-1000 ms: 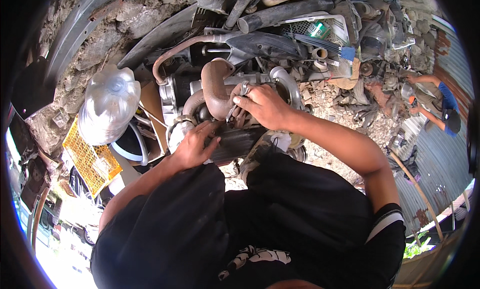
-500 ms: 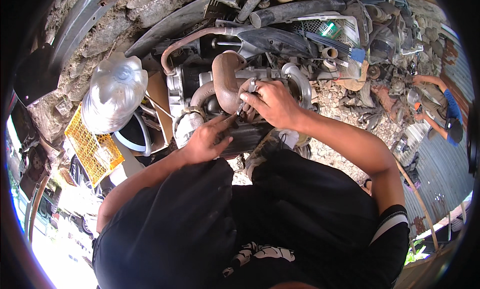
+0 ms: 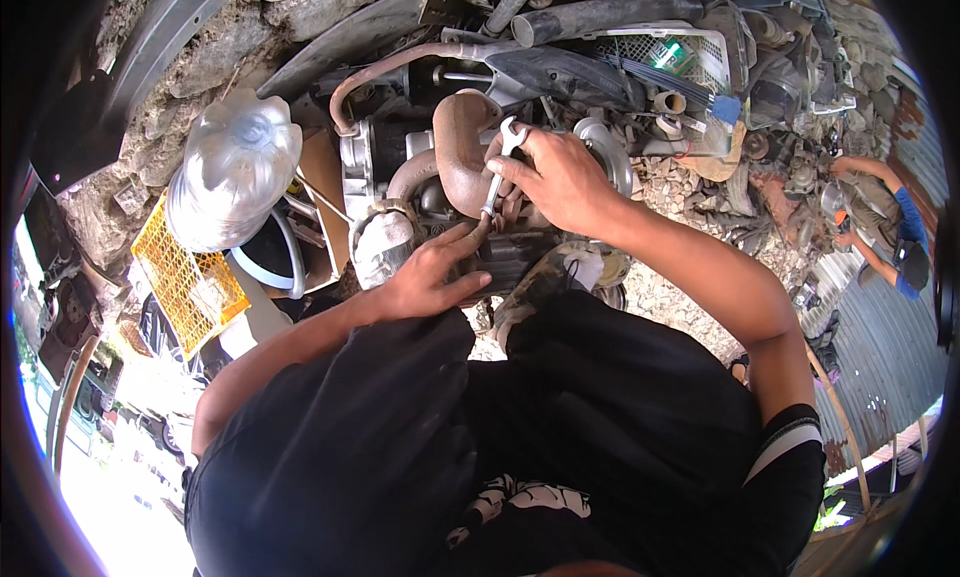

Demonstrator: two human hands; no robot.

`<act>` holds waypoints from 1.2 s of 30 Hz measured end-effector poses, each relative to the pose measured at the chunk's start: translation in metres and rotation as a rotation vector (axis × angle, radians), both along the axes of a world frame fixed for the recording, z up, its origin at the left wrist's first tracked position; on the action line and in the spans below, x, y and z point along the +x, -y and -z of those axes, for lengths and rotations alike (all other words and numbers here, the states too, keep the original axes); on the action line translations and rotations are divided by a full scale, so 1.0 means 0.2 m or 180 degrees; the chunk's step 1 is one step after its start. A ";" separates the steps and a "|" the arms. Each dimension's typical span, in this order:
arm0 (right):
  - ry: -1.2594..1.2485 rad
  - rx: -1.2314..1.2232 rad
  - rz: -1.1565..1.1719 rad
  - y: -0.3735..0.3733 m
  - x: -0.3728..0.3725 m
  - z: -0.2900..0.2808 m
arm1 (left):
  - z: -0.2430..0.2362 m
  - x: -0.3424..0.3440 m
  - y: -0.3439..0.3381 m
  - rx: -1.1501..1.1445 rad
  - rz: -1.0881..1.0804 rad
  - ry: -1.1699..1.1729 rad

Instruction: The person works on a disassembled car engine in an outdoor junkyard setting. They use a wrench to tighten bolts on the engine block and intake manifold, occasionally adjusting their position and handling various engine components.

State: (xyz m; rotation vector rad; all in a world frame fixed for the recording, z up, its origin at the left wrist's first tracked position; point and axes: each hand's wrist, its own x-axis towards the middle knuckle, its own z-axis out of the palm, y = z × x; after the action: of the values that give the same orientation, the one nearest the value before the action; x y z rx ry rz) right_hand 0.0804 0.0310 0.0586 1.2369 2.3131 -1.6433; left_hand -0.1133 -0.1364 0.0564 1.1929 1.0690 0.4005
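My right hand [image 3: 565, 182] is closed around a silver wrench [image 3: 496, 185], whose open jaw points up and away from me. The wrench's lower end sits down by the engine [image 3: 356, 167], just below a thick rusty exhaust pipe [image 3: 457, 157]. What that end fits on is too small to make out. My left hand [image 3: 430, 277] lies at the near left side of the engine, thumb apart and fingers stretched out. Its fingertips touch or nearly touch the wrench's lower end.
On the left stand a large clear plastic bottle [image 3: 235, 167], a yellow crate [image 3: 180, 287] and a cardboard box [image 3: 325, 162]. A white basket [image 3: 715, 62] and loose metal parts lie at the back. Another person [image 3: 905, 217] crouches at the far right.
My right hand has turned the wrench, so its jaw now shows more plainly above the fingers. My left hand stays near its lower end. The view has shifted slightly.
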 end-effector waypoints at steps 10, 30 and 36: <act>0.0104 0.0097 0.0060 -0.02 0.01 -0.02 | 0.04 0.01 -0.02 -0.1597 -0.1315 0.1236; -0.1049 0.1079 -0.2085 0.53 0.26 -0.02 | 0.09 0.02 0.06 -0.0109 -0.0145 0.0235; -0.1757 0.0916 -0.1824 0.47 0.23 -0.03 | 0.06 0.00 0.08 -0.0101 -0.0366 0.0101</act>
State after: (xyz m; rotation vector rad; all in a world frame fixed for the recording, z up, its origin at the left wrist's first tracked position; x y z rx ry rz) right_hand 0.1264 -0.0625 0.0643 0.0585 2.9048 -1.5987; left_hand -0.1142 -0.1525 0.0443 1.0966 1.1158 0.4885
